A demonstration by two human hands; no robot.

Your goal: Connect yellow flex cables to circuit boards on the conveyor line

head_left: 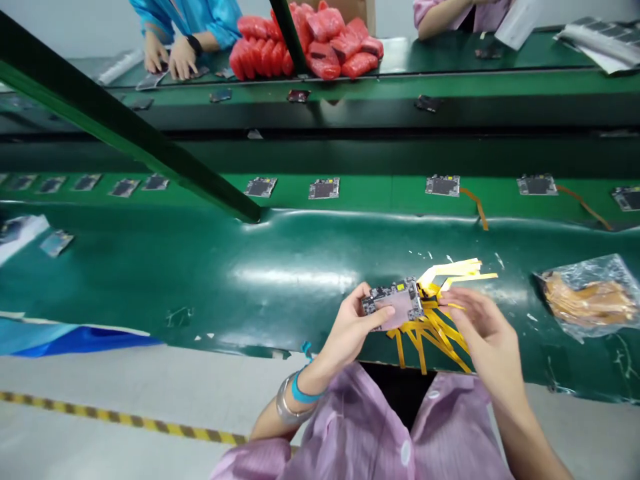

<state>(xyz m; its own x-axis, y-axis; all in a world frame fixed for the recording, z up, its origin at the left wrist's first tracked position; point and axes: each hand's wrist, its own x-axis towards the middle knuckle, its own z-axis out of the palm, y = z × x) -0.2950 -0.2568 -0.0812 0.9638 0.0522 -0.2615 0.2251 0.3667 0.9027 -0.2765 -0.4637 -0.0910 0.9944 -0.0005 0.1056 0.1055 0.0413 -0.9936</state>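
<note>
My left hand (353, 327) grips a small circuit board (393, 303) by its left end, thumb across its face, just above the near edge of the green work surface (200, 267). My right hand (483, 327) is at the board's right end, fingers curled among a bunch of yellow-orange flex strips (435, 330) that fan out below and to the right of the board. Pale yellow backing strips (457, 270) lie just beyond the board.
A clear bag of orange strips (590, 297) lies at the right. Several circuit boards (324, 189) ride the conveyor belt beyond. A green diagonal bar (125, 130) crosses the left. Red bags (310, 43) and other workers' hands (170, 57) are at the far bench.
</note>
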